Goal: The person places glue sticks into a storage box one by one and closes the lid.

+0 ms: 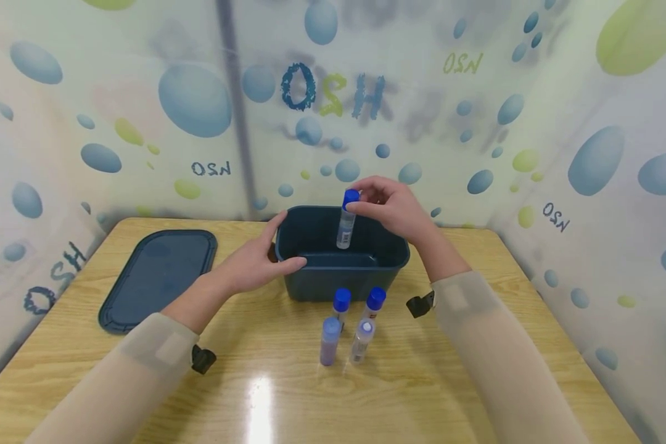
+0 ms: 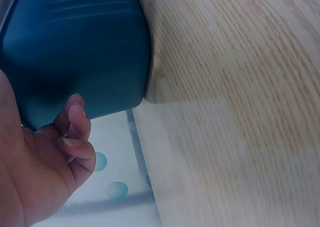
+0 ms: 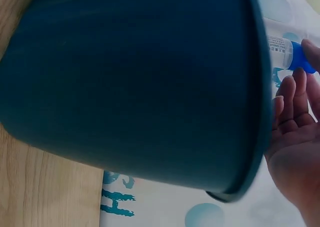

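Observation:
In the head view a deep dark blue bin point(image 1: 341, 285) stands on the table. My left hand point(image 1: 255, 262) holds its left end, thumb at the front rim and index finger towards the back corner. The left wrist view shows the other fingers of that hand point(image 2: 55, 162) bent beside the bin's outer wall point(image 2: 85, 52). My right hand point(image 1: 396, 206) pinches a small clear bottle by its blue cap point(image 1: 351, 196). The bottle point(image 1: 345, 228) hangs nearly upright over the bin's opening. Part of its printed label point(image 3: 279, 51) shows past the rim in the right wrist view.
In front of the bin stand two blue-capped bottles point(image 1: 341, 301) point(image 1: 375, 299), a purple bottle point(image 1: 328, 348) and a clear bottle with a pale cap point(image 1: 362, 344). A dark blue lid point(image 1: 161, 277) lies at the left. Printed curtains point(image 1: 333, 142) enclose the wooden table point(image 1: 244, 394).

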Demonstrator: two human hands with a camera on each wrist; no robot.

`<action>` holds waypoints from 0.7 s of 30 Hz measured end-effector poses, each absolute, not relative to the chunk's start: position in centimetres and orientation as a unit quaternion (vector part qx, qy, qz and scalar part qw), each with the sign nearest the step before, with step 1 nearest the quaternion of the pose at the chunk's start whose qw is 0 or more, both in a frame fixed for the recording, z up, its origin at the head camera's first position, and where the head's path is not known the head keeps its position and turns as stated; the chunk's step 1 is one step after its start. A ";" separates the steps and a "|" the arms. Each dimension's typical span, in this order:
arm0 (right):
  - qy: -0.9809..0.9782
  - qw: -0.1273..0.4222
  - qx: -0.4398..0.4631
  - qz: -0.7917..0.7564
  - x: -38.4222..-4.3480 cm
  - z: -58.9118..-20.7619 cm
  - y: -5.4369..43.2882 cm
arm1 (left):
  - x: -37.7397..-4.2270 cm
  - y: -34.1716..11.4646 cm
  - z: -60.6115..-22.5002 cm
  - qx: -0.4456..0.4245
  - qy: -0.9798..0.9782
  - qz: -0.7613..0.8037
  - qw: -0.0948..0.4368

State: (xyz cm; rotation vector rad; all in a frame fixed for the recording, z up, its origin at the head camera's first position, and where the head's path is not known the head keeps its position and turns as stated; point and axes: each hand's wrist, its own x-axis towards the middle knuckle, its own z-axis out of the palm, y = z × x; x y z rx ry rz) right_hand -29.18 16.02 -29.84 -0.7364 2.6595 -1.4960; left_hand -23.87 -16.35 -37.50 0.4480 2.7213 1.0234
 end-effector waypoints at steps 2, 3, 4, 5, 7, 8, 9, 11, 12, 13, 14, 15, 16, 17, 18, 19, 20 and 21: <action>0.845 0.005 -0.244 -0.476 -29.6 -30.0 15.7 | -23.8 -16.4 -37.4 0.152 0.920 0.347 0.101; 0.844 0.006 -0.249 -0.474 -29.7 -30.1 15.6 | -23.8 -16.4 -37.4 0.152 0.920 0.347 0.101; 0.844 0.008 -0.254 -0.473 -29.9 -30.2 15.4 | -23.8 -16.4 -37.4 0.153 0.920 0.347 0.102; 0.843 0.011 -0.258 -0.472 -30.0 -30.3 15.3 | -23.9 -16.4 -37.4 0.153 0.920 0.347 0.102; 0.841 0.015 -0.263 -0.473 -30.3 -30.5 15.0 | -23.9 -16.4 -37.4 0.153 0.920 0.347 0.102; 0.840 0.017 -0.265 -0.472 -30.5 -30.6 14.9 | -23.9 -16.5 -37.4 0.153 0.920 0.347 0.103; 0.841 0.020 -0.266 -0.471 -30.6 -30.7 14.8 | -24.0 -16.5 -37.5 0.152 0.920 0.346 0.102; 0.840 0.026 -0.269 -0.471 -30.9 -30.9 14.5 | -24.0 -16.5 -37.5 0.151 0.920 0.346 0.103; 0.839 0.029 -0.269 -0.472 -31.1 -31.0 14.4 | -24.0 -16.5 -37.5 0.151 0.921 0.345 0.103; 0.839 0.032 -0.270 -0.472 -31.2 -31.1 14.3 | -24.0 -16.5 -37.5 0.150 0.921 0.345 0.103; 0.838 0.035 -0.271 -0.472 -31.3 -31.2 14.2 | -24.0 -16.5 -37.5 0.150 0.921 0.344 0.103; 0.837 0.039 -0.272 -0.473 -31.4 -31.3 14.1 | -24.0 -16.5 -37.5 0.150 0.922 0.343 0.103; 0.837 0.042 -0.273 -0.472 -31.6 -31.4 14.0 | -24.0 -16.5 -37.5 0.150 0.922 0.343 0.103; 0.837 0.045 -0.274 -0.471 -31.7 -31.4 13.9 | -24.0 -16.5 -37.5 0.150 0.922 0.343 0.103; 0.837 0.047 -0.274 -0.471 -31.8 -31.5 13.8 | -24.0 -16.5 -37.5 0.151 0.922 0.343 0.102; 0.838 0.049 -0.275 -0.468 -31.9 -31.5 13.7 | -24.0 -16.5 -37.5 0.151 0.922 0.343 0.102; 0.839 0.051 -0.276 -0.467 -32.1 -31.6 13.6 | -24.0 -16.5 -37.5 0.150 0.922 0.343 0.101; 0.839 0.052 -0.277 -0.466 -32.2 -31.6 13.5 | -24.0 -16.4 -37.5 0.150 0.922 0.343 0.100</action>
